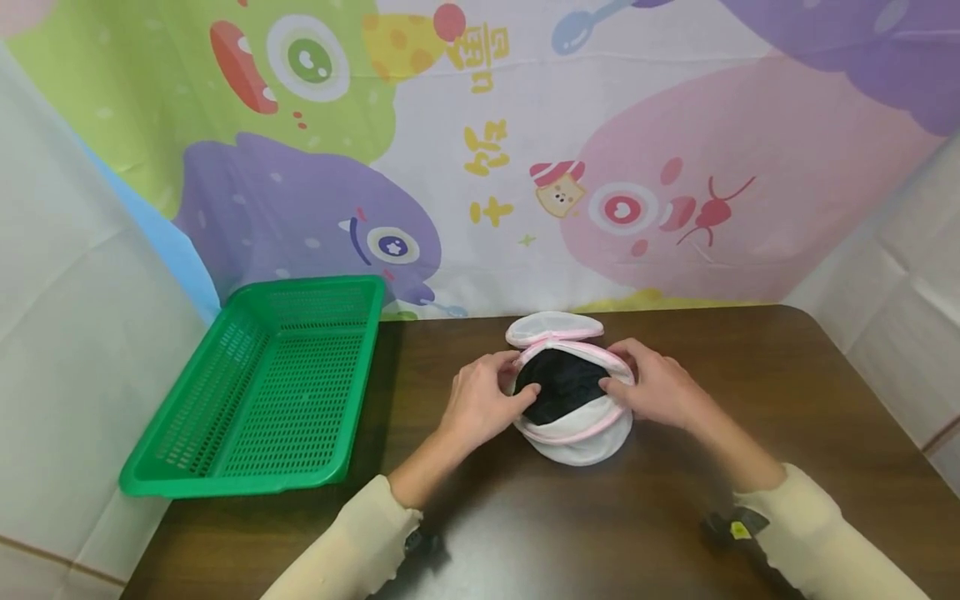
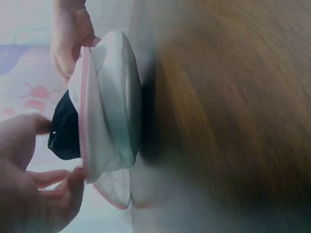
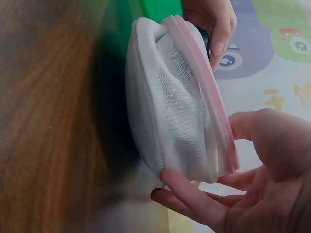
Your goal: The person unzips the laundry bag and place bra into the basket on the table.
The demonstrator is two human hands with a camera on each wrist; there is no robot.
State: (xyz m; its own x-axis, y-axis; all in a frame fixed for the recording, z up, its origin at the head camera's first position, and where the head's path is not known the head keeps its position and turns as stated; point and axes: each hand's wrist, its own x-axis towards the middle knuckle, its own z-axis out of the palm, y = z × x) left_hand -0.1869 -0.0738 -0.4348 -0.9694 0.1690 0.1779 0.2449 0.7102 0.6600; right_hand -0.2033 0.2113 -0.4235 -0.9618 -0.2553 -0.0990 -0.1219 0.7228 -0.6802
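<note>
Cream sleeves [image 1: 348,533] frame 2 hands, left hand [image 1: 482,398] and right hand [image 1: 663,387], gripping opposite sides of the white mesh bag [image 1: 588,446] upon the desk [image 1: 495,533], where the black cloth [image 1: 564,383] might snag the pink zipper [image 2: 83,111] if it bulges outward.
</note>
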